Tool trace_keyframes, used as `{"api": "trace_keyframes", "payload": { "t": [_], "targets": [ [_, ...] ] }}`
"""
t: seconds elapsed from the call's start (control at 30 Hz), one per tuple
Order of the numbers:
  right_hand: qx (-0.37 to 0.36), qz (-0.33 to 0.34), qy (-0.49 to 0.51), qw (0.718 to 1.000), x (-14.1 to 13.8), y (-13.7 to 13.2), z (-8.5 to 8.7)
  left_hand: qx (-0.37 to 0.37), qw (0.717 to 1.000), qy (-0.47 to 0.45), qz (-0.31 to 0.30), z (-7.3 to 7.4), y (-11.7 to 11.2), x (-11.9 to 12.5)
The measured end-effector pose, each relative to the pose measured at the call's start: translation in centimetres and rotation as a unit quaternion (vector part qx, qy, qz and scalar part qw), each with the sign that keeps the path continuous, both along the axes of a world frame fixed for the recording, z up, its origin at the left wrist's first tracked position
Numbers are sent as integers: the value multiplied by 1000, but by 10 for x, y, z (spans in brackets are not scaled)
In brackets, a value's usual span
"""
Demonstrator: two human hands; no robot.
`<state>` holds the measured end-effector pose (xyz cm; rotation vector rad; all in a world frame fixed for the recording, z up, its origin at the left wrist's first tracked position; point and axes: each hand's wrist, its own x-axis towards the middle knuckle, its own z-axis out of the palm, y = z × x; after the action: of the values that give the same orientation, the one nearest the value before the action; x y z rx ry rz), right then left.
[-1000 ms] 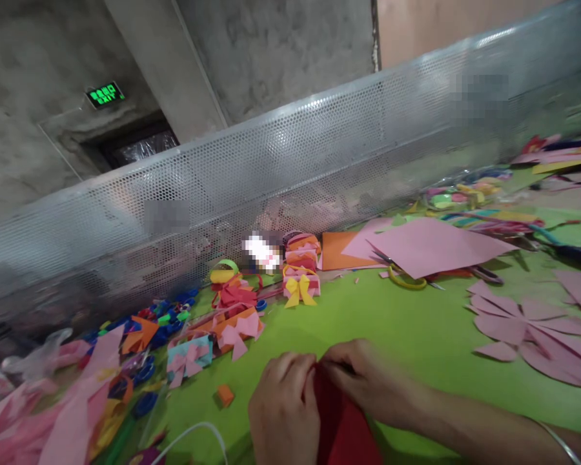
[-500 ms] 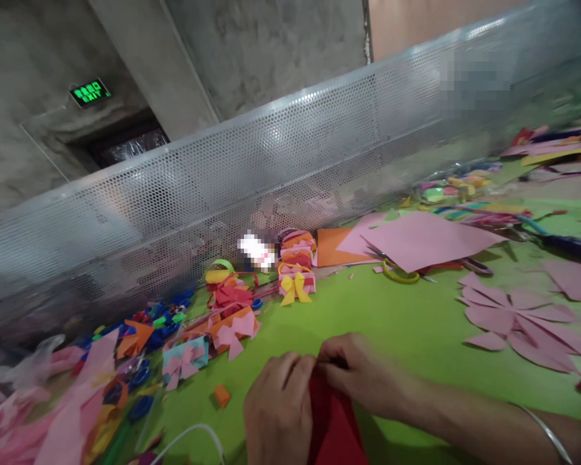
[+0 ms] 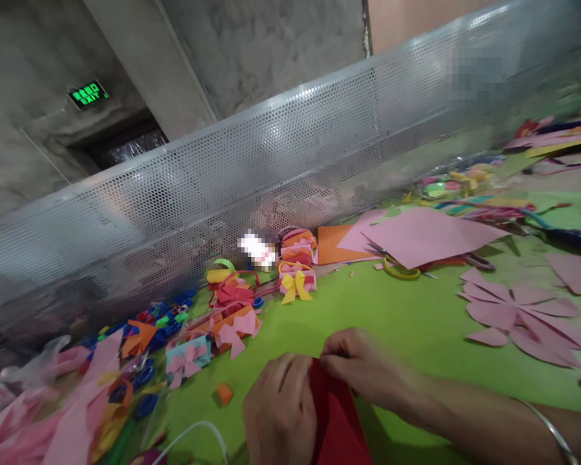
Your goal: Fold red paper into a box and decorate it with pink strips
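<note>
Both my hands meet low in the middle of the head view over a folded red paper [image 3: 337, 421]. My left hand [image 3: 279, 408] has its fingers closed on the paper's left edge. My right hand [image 3: 363, 367] pinches the paper's top corner from the right, a thin bangle on its wrist. The paper rests on the green table top [image 3: 368, 316]. Its lower part runs out of the picture.
A perforated metal screen [image 3: 281, 161] stands along the table's far side. Paper bows and small gift boxes [image 3: 295, 271] lie in front of it. Pink and orange sheets [image 3: 416, 236] cover yellow-handled scissors. A pink paper flower [image 3: 518, 316] lies right; pink scraps [image 3: 53, 413] left.
The view has shifted only slightly. My hands stay in the same place, pinching the red paper, with small finger movements at its top corner.
</note>
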<state>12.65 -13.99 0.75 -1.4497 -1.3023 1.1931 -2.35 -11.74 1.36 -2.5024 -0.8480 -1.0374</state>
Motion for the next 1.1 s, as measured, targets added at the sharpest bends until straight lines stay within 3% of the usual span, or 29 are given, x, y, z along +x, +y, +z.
{"api": "trace_keyframes", "payload": {
  "t": [0.13,0.27,0.37,0.5,0.57,0.63,0.73,0.83,0.93,1.1],
  "targets": [
    [48,7,-54,997,1,-1,-1,-137,990,-33,8,3,1,-1],
    [54,50,-52,996,4,-3,-4,-307,942,-125,51,4,3,-3],
    [43,83,47,995,6,-2,-4,-440,867,-233,30,8,4,-7],
    [31,129,175,976,9,0,-3,-587,722,-366,-7,17,7,-14],
    [32,118,200,972,10,2,-4,-654,657,-375,14,21,7,-15],
    [29,101,228,968,11,2,-5,-708,625,-327,21,21,7,-14],
    [32,103,241,965,13,2,-7,-732,638,-238,7,15,8,-14],
    [94,74,143,982,15,0,-5,-711,677,-191,1,9,10,-14],
    [159,53,32,985,16,-1,-3,-706,688,-169,-10,8,11,-14],
    [307,72,-67,947,19,-1,-4,-700,690,-184,-18,11,8,-14]
  ]
}}
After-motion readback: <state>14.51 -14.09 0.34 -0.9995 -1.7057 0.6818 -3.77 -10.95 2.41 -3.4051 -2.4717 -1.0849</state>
